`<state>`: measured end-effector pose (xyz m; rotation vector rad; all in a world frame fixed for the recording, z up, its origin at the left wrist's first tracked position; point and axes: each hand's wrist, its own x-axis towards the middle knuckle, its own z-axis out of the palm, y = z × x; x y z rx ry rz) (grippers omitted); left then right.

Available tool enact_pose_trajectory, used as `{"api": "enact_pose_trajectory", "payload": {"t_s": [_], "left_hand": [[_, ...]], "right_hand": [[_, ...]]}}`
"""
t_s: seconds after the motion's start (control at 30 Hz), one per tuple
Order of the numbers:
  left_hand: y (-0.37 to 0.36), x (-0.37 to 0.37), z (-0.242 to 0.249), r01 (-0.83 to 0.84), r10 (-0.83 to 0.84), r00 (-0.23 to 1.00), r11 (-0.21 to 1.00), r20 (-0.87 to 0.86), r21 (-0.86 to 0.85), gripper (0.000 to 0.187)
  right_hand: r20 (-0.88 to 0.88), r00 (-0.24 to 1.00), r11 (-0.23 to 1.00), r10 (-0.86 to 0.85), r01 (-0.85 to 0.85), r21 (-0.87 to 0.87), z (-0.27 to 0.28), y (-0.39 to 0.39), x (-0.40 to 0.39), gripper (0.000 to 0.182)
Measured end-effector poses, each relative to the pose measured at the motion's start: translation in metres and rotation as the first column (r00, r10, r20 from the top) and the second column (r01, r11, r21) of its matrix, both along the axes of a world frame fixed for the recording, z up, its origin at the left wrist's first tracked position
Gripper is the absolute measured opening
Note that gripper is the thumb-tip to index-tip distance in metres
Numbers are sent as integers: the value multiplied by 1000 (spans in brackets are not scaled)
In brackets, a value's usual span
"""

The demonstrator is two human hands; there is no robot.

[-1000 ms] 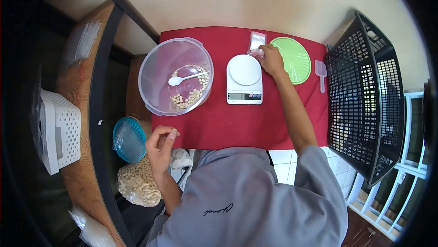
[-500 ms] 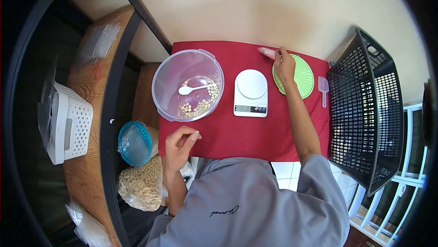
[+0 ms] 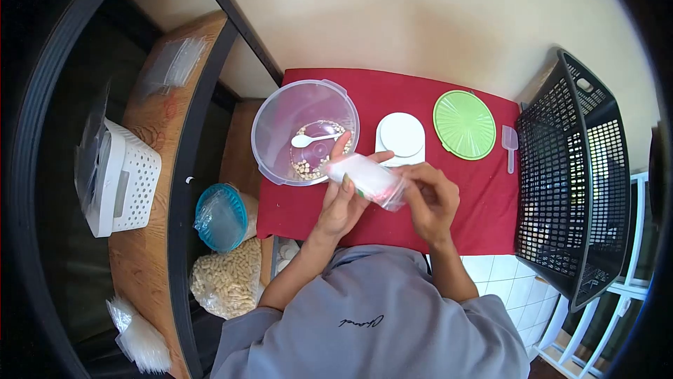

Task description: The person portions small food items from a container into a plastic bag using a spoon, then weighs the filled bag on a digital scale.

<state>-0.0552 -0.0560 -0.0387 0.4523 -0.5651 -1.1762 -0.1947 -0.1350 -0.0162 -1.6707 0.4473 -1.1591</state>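
Observation:
A small clear plastic packet (image 3: 366, 177) with white and pink contents is held over the front of the red cloth. My left hand (image 3: 340, 204) is closed on its left side. At its right end, the fingers of my right hand (image 3: 433, 200) pinch the plastic. Behind my left hand stands a clear tub (image 3: 270, 127) with pale nuts and a white spoon (image 3: 303, 141) inside. The white kitchen scale (image 3: 402, 134) is just beyond the packet, its front part hidden by my hands.
A green lid (image 3: 464, 125) and a clear scoop (image 3: 510, 142) lie right of the scale on the red cloth (image 3: 484, 221). A tall black crate (image 3: 575, 176) borders the right side. At left are a white basket (image 3: 133, 179), a blue-lidded container (image 3: 223, 218) and a bag of peanuts (image 3: 228, 281).
My right hand has come back from beside the green lid, bringing the packet to the front. My left hand has moved right and up and taken hold of it. The view has shifted slightly.

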Motion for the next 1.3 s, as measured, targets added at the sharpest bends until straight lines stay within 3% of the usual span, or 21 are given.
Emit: {"api": "enact_pose_trajectory", "payload": {"t_s": [0.03,0.1,0.13,0.2,0.43,0.5,0.6,0.73,0.8,0.97,1.13,1.23,1.3], "left_hand": [[1,2,-2,-1,1,1000,1000,0,4,77],[3,8,-6,-15,17,994,1000,111,-21,61],[3,7,-4,-11,13,994,1000,112,-17,61],[3,5,4,-57,69,984,995,166,-76,46],[10,8,9,-108,107,986,994,129,-3,49],[13,12,9,-117,117,982,993,149,-6,49],[16,18,7,-118,120,951,993,286,-25,48],[22,25,9,-89,97,954,995,283,-39,49],[27,28,8,-112,97,952,993,289,37,50],[28,22,13,-199,174,948,977,267,70,52],[28,24,12,-140,123,959,989,256,48,44],[28,26,4,-137,127,981,988,145,65,35],[27,27,4,-148,142,988,985,68,90,31]], "right_hand": [[0,1000,1000,1,-1,4,0,6,1,14],[243,968,997,-70,59,53,1,15,5,18],[244,967,996,-75,63,57,2,14,0,18],[17,1000,967,-9,13,-253,3,8,-12,19],[-58,998,974,40,-52,-219,15,12,-3,44],[-241,964,974,115,-158,-165,23,15,-3,49],[-337,919,963,203,-250,-102,26,15,0,49],[-412,878,919,243,-344,-191,33,11,0,48],[-459,842,881,283,-418,-223,35,10,2,46],[-303,945,909,120,-227,-349,25,13,14,33],[-182,983,924,-1,-69,-376,12,13,17,29],[-145,989,952,31,-74,-297,12,15,14,31],[-69,992,990,103,-108,-85,18,18,15,28]]}}
